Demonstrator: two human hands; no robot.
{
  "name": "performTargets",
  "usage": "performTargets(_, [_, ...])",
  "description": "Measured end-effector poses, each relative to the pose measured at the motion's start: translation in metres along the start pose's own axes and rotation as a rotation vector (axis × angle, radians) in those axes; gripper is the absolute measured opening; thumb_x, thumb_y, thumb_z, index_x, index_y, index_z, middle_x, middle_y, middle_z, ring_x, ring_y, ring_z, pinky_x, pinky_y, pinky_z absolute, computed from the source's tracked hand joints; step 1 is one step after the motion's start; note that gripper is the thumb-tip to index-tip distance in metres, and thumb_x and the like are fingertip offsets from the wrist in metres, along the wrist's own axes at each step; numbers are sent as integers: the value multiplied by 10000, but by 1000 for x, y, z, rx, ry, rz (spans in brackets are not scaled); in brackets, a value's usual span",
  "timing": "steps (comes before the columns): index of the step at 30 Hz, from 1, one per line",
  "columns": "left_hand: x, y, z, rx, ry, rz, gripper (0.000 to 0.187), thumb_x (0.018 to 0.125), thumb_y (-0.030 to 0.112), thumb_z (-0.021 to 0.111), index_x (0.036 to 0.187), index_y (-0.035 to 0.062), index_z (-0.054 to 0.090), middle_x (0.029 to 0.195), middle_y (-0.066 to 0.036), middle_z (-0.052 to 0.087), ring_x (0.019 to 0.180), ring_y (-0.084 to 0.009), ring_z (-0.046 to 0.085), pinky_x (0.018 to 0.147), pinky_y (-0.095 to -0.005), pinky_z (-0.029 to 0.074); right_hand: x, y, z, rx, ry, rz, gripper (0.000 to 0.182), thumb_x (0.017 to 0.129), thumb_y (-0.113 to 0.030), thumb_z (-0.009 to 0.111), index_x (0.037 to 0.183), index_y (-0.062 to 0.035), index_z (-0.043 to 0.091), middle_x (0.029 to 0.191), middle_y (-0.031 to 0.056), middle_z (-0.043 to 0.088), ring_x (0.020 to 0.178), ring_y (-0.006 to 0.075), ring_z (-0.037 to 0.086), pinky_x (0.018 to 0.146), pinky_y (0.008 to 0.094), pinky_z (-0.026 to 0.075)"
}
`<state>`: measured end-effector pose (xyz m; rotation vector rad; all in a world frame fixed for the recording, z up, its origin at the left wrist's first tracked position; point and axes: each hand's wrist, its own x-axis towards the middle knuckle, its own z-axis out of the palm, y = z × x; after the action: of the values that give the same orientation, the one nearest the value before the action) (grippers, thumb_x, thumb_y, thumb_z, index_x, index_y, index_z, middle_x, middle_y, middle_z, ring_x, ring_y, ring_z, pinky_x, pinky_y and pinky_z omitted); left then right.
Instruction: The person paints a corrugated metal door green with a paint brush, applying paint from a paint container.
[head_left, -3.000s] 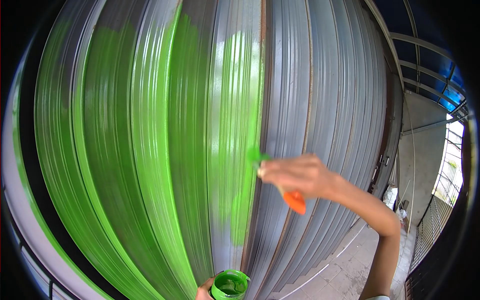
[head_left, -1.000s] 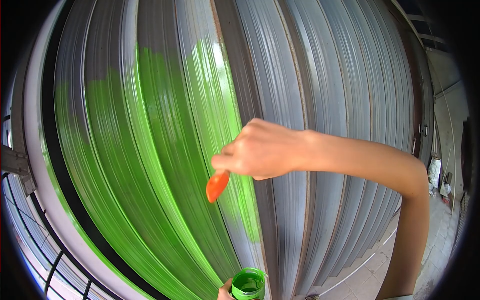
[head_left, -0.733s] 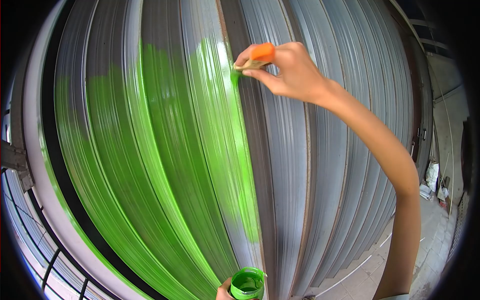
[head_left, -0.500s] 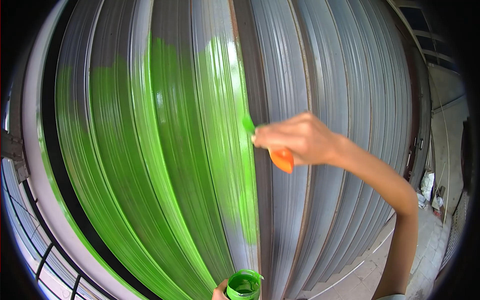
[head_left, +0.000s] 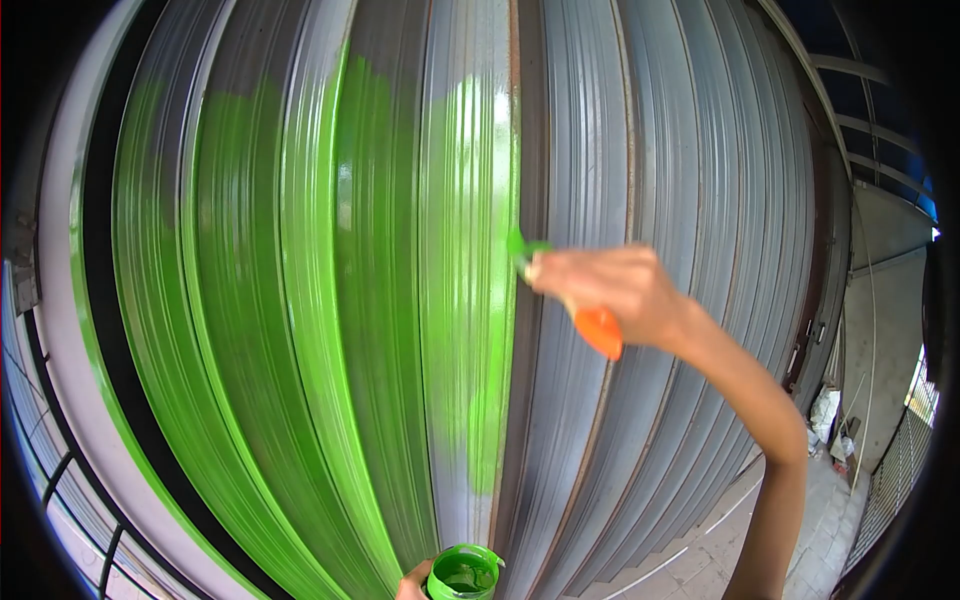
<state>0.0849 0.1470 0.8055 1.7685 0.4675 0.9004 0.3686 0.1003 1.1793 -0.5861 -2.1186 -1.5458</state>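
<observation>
My right hand is wrapped round a paintbrush with an orange handle. Its green bristles touch or nearly touch the edge of a fold in the ribbed metal panel. Green paint covers much of the panel's left side, with grey metal above it and to the right. At the bottom, my left hand holds a can of green paint, its open top facing up; only part of that hand shows.
A pale frame with a black strip borders the panel on the left, beside dark railings. At the lower right lie a tiled floor and a white pipe. Small items rest by the wall at the far right.
The view has shifted, so the panel's painted part sits further right and the can further left. My right hand with the brush appears slightly lower and further right in view.
</observation>
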Motion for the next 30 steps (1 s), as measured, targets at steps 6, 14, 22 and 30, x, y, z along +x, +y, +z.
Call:
performTargets(6, [0,-28,-2,-62,33,19,801,518,274,930,1180,-17,585,1079,-124,679,994,-196,649,917,-348,507,7,3,-11,266,-55,204,178,811,-53,695,986,-85,683,863,43,728,688,177,709,540,241,570])
performTargets(14, [5,11,1,-94,-78,-12,811,525,251,921,1209,-11,573,1087,-127,678,995,-198,650,927,-347,502,37,47,-7,-154,208,73,239,772,-9,716,997,-86,689,936,64,728,768,189,720,603,259,589])
performTargets(22, [6,0,-10,-141,-97,-15,822,540,249,913,1235,-14,562,1096,-129,678,994,-196,651,934,-346,499,-22,-53,-8,356,-286,171,290,695,25,717,949,-107,673,982,47,723,815,178,720,522,237,582])
performTargets(30, [19,4,-15,-72,-151,61,788,499,197,931,1180,-26,604,1099,-106,646,1016,-208,634,925,-341,489,51,-7,-4,-340,-87,-9,210,769,-41,663,974,-75,631,985,100,706,833,219,711,615,282,596])
